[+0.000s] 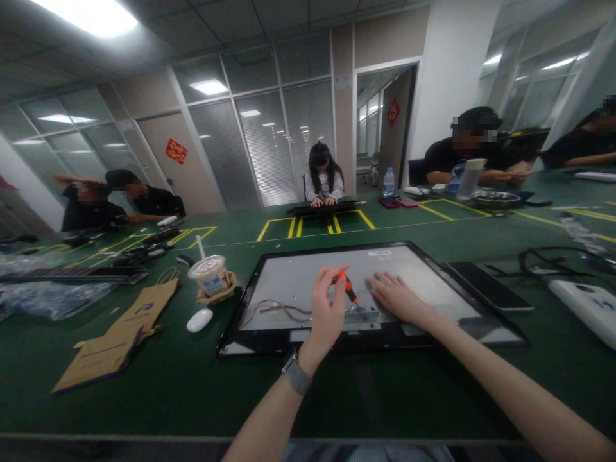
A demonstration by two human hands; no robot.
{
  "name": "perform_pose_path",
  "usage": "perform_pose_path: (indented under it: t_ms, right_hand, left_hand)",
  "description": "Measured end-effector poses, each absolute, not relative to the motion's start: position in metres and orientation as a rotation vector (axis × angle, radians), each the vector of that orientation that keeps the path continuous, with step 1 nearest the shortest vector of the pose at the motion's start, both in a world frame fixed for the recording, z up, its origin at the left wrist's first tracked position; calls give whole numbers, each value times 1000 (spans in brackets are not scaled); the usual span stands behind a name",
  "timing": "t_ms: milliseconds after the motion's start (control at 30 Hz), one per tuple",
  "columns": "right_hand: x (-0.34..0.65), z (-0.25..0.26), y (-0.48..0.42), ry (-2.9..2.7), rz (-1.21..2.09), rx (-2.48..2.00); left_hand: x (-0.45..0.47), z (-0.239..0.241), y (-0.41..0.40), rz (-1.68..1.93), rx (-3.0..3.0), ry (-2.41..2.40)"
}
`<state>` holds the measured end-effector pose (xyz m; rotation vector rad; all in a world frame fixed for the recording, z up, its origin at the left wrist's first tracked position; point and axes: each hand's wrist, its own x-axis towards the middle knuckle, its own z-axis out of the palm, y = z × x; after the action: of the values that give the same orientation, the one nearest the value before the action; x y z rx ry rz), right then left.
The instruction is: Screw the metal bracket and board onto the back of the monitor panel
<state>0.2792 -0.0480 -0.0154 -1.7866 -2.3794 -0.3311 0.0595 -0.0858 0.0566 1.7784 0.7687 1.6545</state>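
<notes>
A flat panel with a black frame and a pale grey back (283,276), much like an opened display, lies on the green table in front of me. My left hand (328,301) grips an orange and black screwdriver (351,292), whose tip points down at a metal strip (359,321) near the panel's front edge. Flat on the panel, just right of the screwdriver, rests my right hand (397,296), its fingers stretched out. Thin wires (276,307) run along the panel to the left of my left hand.
Left of the panel stand a drink cup (210,276) with a straw, a white mouse (199,320) and a brown paper bag (120,333). A black slab (488,285), a white device (584,308) and cables lie on the right. Several people sit around the table.
</notes>
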Motion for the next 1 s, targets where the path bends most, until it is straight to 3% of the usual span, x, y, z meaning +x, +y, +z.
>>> perform_pose_path:
  t_ms: [1000]
  right_hand:
    - [278, -16, -47, -2394, -391, -1792]
  left_hand:
    - [59, 55, -87, 1540, 1948, 665]
